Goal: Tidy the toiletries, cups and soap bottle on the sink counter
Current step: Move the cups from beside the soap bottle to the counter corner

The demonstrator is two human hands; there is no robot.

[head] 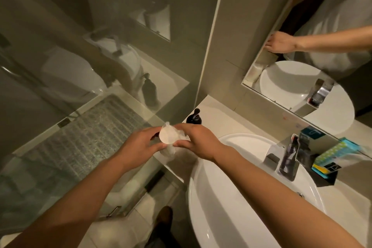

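The white sink basin [231, 197] fills the lower right of the view and serves as the landmark for everything else. Behind it, the mirror [314, 26] runs along the wall and reflects the basin, the tap and one of the person's arms. To the left of the basin stands a glass shower screen [70, 86], with a patterned bath mat [84, 139] on the floor beyond it. The pale counter [221, 123] wraps around the back of the basin. On the counter to the basin's right, a black tray [326, 179] holds a teal and yellow-green box [334, 151], and just beside the tray, at the basin's back rim, sits the chrome tap [281, 157].

Off the basin's left rim, both hands meet over the counter's edge. The left hand [138, 143] and the right hand [195, 141] together hold a cup wrapped in clear plastic [169, 139], its round pale face tipped toward the camera. The fingers of each hand are curled narrowly around its sides, thumbs pressed on the rim. Just behind the hands, at the counter's back left corner, stands the black soap bottle [194, 119] with its pump upright, close to the right hand's fingers; whether they touch cannot be told.
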